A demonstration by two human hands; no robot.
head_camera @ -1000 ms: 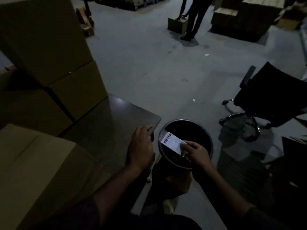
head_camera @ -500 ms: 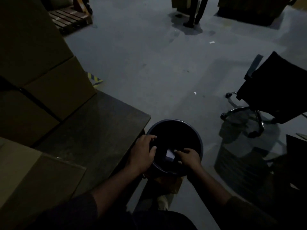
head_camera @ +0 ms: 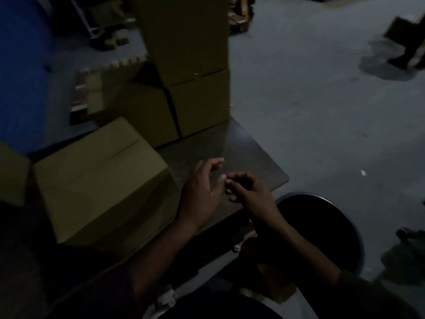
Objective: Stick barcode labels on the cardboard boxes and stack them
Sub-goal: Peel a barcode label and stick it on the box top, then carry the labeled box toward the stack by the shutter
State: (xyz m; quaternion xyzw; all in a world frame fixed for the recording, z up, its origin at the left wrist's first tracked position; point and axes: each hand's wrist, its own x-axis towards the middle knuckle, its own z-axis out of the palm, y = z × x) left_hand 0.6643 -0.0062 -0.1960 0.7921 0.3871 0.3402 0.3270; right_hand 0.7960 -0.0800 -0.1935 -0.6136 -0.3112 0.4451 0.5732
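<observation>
A closed cardboard box (head_camera: pixel 101 178) lies on the dark table (head_camera: pixel 253 155) just left of my hands. Behind it, stacked cardboard boxes (head_camera: pixel 190 72) rise at the table's far side. My left hand (head_camera: pixel 202 189) hovers over the table with fingers spread and nothing in it. My right hand (head_camera: pixel 250 192) is beside it, fingers loosely curled, its fingertips touching the left thumb. No barcode label shows in either hand. The scene is dim and blurred.
A round dark bin (head_camera: pixel 322 229) stands on the floor at the table's near right corner. Pallets and loose cardboard (head_camera: pixel 96 88) lie at the back left. A person's legs (head_camera: pixel 411 49) are at the far right on the grey floor.
Both hands came up from the bin to above the table. The white label paper held in my right hand is gone. The view swung left toward the boxes.
</observation>
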